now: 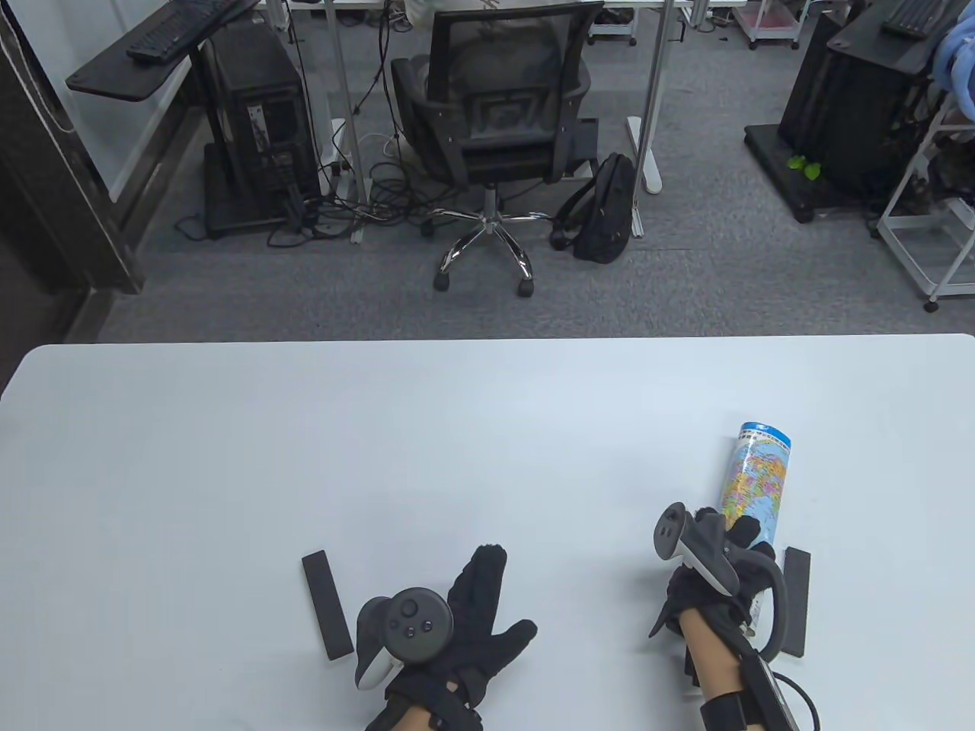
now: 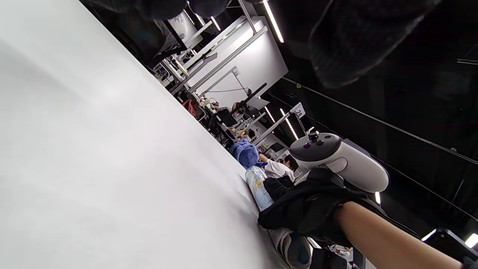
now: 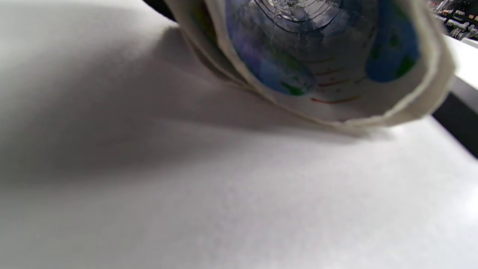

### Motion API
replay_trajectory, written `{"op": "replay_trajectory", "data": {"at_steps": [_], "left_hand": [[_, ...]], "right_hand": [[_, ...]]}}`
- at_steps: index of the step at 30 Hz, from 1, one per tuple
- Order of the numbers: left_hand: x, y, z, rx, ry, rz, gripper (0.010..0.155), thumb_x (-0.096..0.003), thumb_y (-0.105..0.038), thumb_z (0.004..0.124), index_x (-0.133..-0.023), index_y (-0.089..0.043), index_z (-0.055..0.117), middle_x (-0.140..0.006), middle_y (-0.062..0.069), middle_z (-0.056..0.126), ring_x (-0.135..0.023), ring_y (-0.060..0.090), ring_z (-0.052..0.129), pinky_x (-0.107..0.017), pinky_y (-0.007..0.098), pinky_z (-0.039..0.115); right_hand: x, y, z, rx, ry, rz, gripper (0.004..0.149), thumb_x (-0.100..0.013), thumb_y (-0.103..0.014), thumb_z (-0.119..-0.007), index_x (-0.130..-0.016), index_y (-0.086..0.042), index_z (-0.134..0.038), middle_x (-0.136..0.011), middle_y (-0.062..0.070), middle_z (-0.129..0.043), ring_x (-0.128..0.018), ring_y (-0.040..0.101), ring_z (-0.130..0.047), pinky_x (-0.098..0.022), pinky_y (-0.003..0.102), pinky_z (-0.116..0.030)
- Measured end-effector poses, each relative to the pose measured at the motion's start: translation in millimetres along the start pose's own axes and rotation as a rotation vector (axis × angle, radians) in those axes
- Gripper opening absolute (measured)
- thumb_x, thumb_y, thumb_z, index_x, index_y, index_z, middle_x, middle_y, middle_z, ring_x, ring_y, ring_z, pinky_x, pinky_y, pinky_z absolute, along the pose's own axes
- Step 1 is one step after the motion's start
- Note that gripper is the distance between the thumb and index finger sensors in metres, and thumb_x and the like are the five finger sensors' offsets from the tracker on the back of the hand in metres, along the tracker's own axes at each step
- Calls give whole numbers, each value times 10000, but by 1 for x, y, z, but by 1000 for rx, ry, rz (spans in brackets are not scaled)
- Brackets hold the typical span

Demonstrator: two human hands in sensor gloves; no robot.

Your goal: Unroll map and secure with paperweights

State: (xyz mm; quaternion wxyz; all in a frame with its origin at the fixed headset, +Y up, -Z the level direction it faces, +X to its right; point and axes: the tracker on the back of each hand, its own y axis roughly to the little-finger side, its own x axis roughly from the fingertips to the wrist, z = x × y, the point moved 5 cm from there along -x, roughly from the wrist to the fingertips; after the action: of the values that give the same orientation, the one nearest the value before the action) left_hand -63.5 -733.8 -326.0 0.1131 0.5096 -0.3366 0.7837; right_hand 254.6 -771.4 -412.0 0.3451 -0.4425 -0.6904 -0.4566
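Note:
A rolled colourful map (image 1: 754,476) lies at the table's right, its far end pointing away. My right hand (image 1: 720,567) grips its near end; the roll's open end fills the right wrist view (image 3: 317,63). A black bar paperweight (image 1: 796,601) lies just right of that hand. A second black bar paperweight (image 1: 327,604) lies at the front left. My left hand (image 1: 476,609) rests flat on the table with fingers spread, empty, just right of that bar. In the left wrist view the map (image 2: 257,186) and right hand (image 2: 310,205) show across the table.
The white table (image 1: 381,457) spreads wide behind the hands. Past its far edge stand an office chair (image 1: 495,114), a black backpack (image 1: 605,209) and desks on grey carpet.

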Motion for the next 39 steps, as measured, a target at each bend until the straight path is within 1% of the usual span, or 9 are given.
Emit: {"op": "replay_trajectory", "data": {"at_steps": [7, 15, 22, 25, 28, 29, 30, 33, 39], "left_hand": [[0, 0, 0, 1, 2, -3, 868, -533, -517, 731, -1085, -152, 168, -1130, 229, 257, -1013, 507, 395, -676, 654, 461], [0, -1, -1, 2, -7, 0, 865, -534, -515, 730, -1084, -155, 168, -1129, 229, 258, -1013, 506, 397, -678, 648, 468], [1, -2, -2, 4, -25, 11, 875, -535, -516, 726, -1076, -153, 142, -1129, 229, 252, -1013, 506, 393, -680, 648, 458], [2, -4, -4, 15, -43, 18, 879, -534, -515, 728, -1073, -151, 137, -1128, 230, 251, -1011, 508, 394, -681, 643, 458], [2, -4, -5, 33, -52, 19, 876, -536, -516, 725, -1075, -150, 140, -1128, 231, 251, -1011, 509, 391, -684, 638, 455], [2, -3, -4, 42, -53, 17, 874, -535, -516, 725, -1075, -151, 143, -1127, 230, 252, -1011, 506, 392, -685, 635, 455], [2, -2, -4, 59, -54, 12, 872, -535, -517, 723, -1076, -151, 145, -1127, 230, 252, -1010, 507, 392, -686, 632, 455], [3, 1, -4, 104, -74, -9, 858, -539, -511, 715, -1078, -147, 155, -1125, 231, 265, -1009, 503, 397, -685, 629, 443], [3, 9, -1, 313, -102, -51, 841, -548, -513, 698, -1082, -143, 164, -1126, 233, 274, -1007, 505, 398, -683, 629, 436]], "right_hand": [[3, -3, 8, 13, 63, -5, 690, -541, -116, -657, -1025, -76, -167, -991, 462, -141, -818, 705, -444, -560, 696, -577], [14, 2, 27, 6, 224, -3, 661, -514, -70, -653, -1032, -90, -243, -1010, 439, -234, -821, 649, -584, -547, 631, -686], [49, 9, 67, -158, 434, 101, 655, -507, -79, -660, -1034, -89, -271, -1016, 426, -289, -806, 627, -643, -519, 612, -720], [75, 8, 84, -281, 524, 208, 653, -503, -78, -662, -1033, -80, -281, -1010, 431, -304, -793, 628, -658, -505, 610, -732], [98, 4, 94, -413, 567, 335, 652, -501, -78, -663, -1032, -71, -284, -1006, 436, -310, -785, 630, -666, -493, 609, -740], [103, 4, 95, -464, 565, 374, 653, -502, -80, -663, -1032, -65, -282, -1003, 439, -307, -784, 630, -665, -493, 608, -739], [111, 3, 96, -597, 534, 450, 651, -504, -81, -661, -1030, -53, -279, -998, 446, -294, -783, 637, -651, -491, 615, -730], [117, 1, 92, -806, 449, 534, 650, -503, -75, -661, -1029, -38, -281, -988, 461, -294, -770, 648, -652, -480, 621, -730], [124, -12, 68, -1156, 315, 721, 647, -499, -75, -664, -1025, -21, -291, -978, 470, -310, -751, 653, -664, -459, 622, -736]]}}
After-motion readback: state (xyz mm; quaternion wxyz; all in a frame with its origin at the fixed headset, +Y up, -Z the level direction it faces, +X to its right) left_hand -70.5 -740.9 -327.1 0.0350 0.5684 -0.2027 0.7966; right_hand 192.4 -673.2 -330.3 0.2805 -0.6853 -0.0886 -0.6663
